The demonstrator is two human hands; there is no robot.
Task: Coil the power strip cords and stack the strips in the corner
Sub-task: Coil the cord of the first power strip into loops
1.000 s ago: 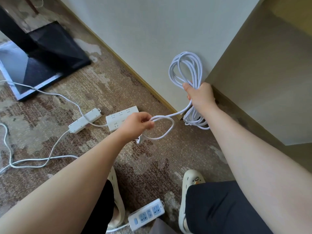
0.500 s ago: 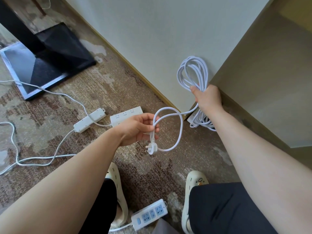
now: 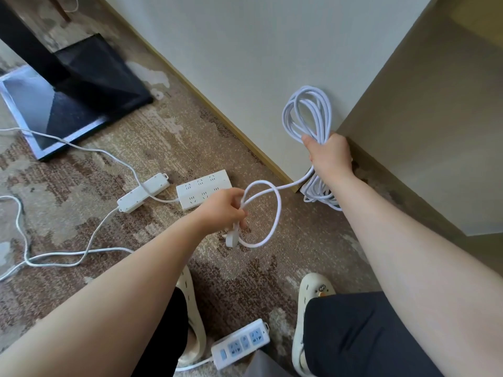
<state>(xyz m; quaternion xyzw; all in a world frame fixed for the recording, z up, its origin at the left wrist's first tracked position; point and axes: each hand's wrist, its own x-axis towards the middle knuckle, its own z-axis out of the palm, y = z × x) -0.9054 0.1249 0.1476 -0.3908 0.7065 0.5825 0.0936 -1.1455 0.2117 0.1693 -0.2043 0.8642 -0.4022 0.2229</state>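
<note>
Right hand [image 3: 330, 153] grips the coiled cord [image 3: 307, 115] up at two o'clock, by the wall corner. Left hand [image 3: 223, 206] pinches the loose end loop [image 3: 275, 210] at centre, plug [image 3: 232, 236] dangling just below.

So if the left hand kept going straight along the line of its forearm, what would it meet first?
Most likely the small cord loop it already pinches, then the cord span running to the coil in the right hand. Past that lies the wall corner. The left hand is above the carpet, so depth is uncertain.
</note>
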